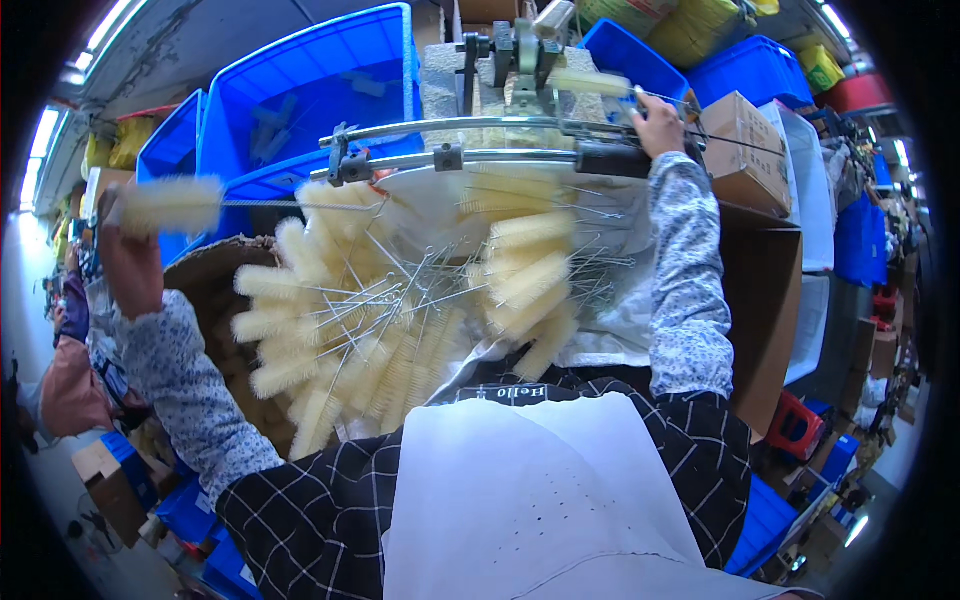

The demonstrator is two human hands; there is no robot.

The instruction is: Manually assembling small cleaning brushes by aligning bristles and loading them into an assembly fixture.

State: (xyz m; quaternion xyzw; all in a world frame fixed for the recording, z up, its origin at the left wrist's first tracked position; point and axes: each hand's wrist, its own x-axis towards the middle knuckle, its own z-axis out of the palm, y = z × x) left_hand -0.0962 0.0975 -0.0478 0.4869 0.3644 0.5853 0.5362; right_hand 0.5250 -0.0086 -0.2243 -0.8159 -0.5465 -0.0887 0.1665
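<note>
At the far left my left hand [133,255] is closed round the bristled end of a cream bottle brush [175,205]. The twisted wire handle of that brush points right, over a big pile of similar brushes [290,290]. My right hand [660,125] is raised at the right end of a metal bench machine [520,70]. Its fingers pinch the right end of another cream brush [590,82], which lies level across the machine. Two steel rods [480,157] run sideways between the machine and the pile. Looped wire ends of the piled brushes cross in the middle.
Blue plastic bins [310,90] stand behind on the left, with another blue bin [750,70] at the back right. A cardboard box [745,150] sits beside my right hand. White cloth [620,330] lies under the brushes. Another person's sleeve [75,385] shows at far left.
</note>
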